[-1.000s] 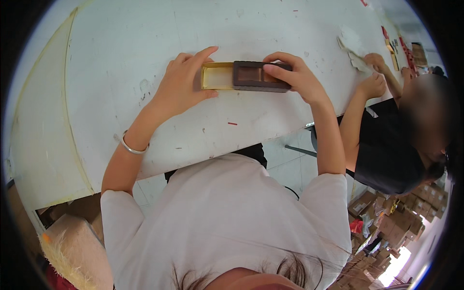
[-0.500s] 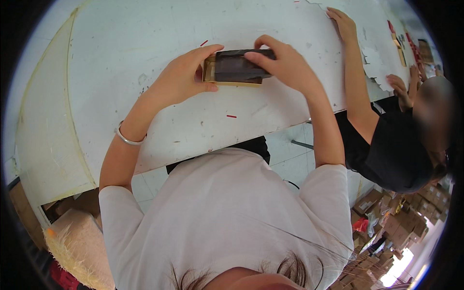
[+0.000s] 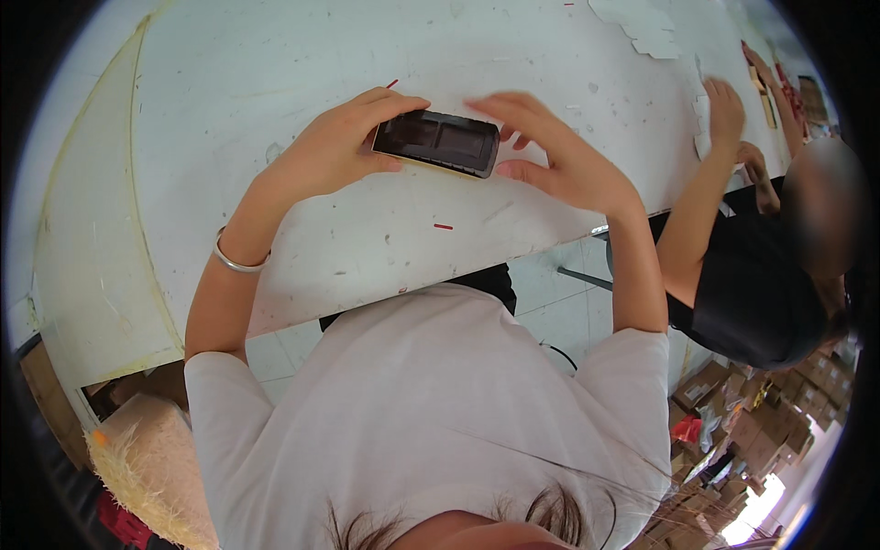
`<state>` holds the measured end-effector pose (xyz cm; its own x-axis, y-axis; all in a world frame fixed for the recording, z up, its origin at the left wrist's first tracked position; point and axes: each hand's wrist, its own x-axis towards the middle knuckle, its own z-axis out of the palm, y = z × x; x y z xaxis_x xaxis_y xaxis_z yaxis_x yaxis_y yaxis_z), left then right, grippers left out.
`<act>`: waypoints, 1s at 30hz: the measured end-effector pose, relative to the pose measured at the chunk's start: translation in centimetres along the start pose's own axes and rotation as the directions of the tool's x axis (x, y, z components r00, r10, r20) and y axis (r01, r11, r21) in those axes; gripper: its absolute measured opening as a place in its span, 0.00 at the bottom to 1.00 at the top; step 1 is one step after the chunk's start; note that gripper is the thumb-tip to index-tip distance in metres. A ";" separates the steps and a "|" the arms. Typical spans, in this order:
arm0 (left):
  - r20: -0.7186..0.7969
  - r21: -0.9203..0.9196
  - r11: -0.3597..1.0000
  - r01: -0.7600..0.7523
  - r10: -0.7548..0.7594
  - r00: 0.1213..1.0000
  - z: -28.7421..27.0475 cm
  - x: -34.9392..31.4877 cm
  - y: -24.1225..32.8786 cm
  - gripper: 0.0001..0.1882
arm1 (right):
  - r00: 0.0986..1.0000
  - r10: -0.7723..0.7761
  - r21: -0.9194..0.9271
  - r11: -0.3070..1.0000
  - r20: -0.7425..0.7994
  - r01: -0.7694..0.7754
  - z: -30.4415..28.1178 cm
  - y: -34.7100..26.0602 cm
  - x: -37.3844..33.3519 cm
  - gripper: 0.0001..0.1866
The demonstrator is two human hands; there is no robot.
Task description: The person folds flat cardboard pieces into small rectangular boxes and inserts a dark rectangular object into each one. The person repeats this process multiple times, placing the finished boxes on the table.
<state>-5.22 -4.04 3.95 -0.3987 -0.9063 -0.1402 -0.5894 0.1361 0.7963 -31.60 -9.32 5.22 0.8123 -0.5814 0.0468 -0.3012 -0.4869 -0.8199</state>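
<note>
A small oblong box (image 3: pixel 438 143) lies tilted over the white table, its dark tray-like top showing two recessed compartments and a gold edge along the near side. My left hand (image 3: pixel 341 139) grips its left end, thumb on the near side and fingers on the far side. Just off the right end is my right hand (image 3: pixel 541 151), fingers apart and curved, with nothing in them. Part of the box's left end is hidden behind my left fingers.
The white table (image 3: pixel 275 229) carries small red strips (image 3: pixel 444 226) near and beyond the box. At the right a co-worker's hand (image 3: pixel 724 110) is raised by torn white sheets (image 3: pixel 646 27). Cardboard boxes (image 3: pixel 770 431) are stacked at the lower right.
The dark piece, earlier offset to the right, now sits over the gold box. My right hand has let go and moved right. The box has turned slightly; the co-worker's arm has drawn back.
</note>
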 end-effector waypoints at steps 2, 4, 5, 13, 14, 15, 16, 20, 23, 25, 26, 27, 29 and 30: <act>-0.030 0.040 0.996 -0.082 0.083 0.996 0.6 0.1 -0.6 0.36 | 0.999 -0.046 -0.033 0.998 0.012 0.047 0.8 0.5 -0.5 0.25; -0.106 0.307 0.947 -0.095 0.133 0.985 1.4 -0.1 0.4 0.38 | 0.991 -0.119 -0.229 0.968 -0.062 0.102 1.6 0.6 -0.4 0.24; -0.138 0.433 0.897 -0.091 0.166 0.976 1.9 -0.2 1.0 0.39 | 0.982 -0.180 -0.368 0.918 -0.058 0.147 1.7 0.9 -0.4 0.24; -0.307 0.564 0.825 0.037 0.168 0.937 5.1 0.3 2.6 0.42 | 0.970 -0.240 -0.467 0.854 0.039 0.230 2.2 0.5 0.0 0.24; -0.307 0.572 0.820 0.028 0.182 0.934 5.1 0.3 2.5 0.41 | 0.975 -0.221 -0.410 0.886 0.034 0.215 1.9 0.6 0.0 0.24; -0.303 0.587 0.809 0.018 0.200 0.932 5.2 0.3 2.3 0.41 | 0.980 -0.197 -0.354 0.915 0.029 0.194 1.8 0.7 0.0 0.24; -0.299 0.602 0.799 0.007 0.217 0.929 5.2 0.2 2.2 0.41 | 0.975 -0.217 -0.390 0.896 0.035 0.214 1.8 0.8 0.0 0.24; -0.279 0.603 0.797 -0.027 0.243 0.929 5.4 -0.2 1.7 0.40 | 0.976 -0.200 -0.442 0.870 0.083 0.216 2.3 0.7 -0.3 0.24; -0.264 0.675 0.738 -0.009 0.252 0.931 5.7 -0.5 1.5 0.37 | 0.955 -0.298 -0.488 0.834 -0.001 0.260 3.0 0.5 -0.6 0.23; -0.281 0.657 0.754 0.013 0.229 0.932 6.4 -0.3 1.1 0.35 | 0.925 -0.363 -0.544 0.801 -0.109 0.251 4.7 1.0 -1.2 0.26; -0.291 0.648 0.761 0.025 0.217 0.932 6.6 -0.2 1.0 0.34 | 0.919 -0.362 -0.551 0.804 -0.156 0.223 5.5 1.3 -1.3 0.27; -0.283 0.638 0.770 0.017 0.214 0.935 6.5 -0.2 1.2 0.33 | 0.910 -0.359 -0.560 0.806 -0.205 0.192 6.1 1.5 -1.4 0.29; -0.266 0.617 0.787 0.002 0.207 0.942 5.9 -0.3 1.3 0.32 | 0.904 -0.318 -0.517 0.846 -0.287 0.134 6.7 1.0 -1.5 0.32; -0.266 0.518 0.855 -0.022 0.185 0.946 5.2 -0.2 1.2 0.32 | 0.900 -0.302 -0.517 0.849 -0.314 0.105 6.7 0.5 -1.4 0.32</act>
<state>-9.51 -1.66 1.93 -0.2997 -0.9386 0.1710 -0.8592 0.3434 0.3791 -29.55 -4.34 0.89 0.6652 -0.5807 0.4693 -0.4291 -0.8117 -0.3962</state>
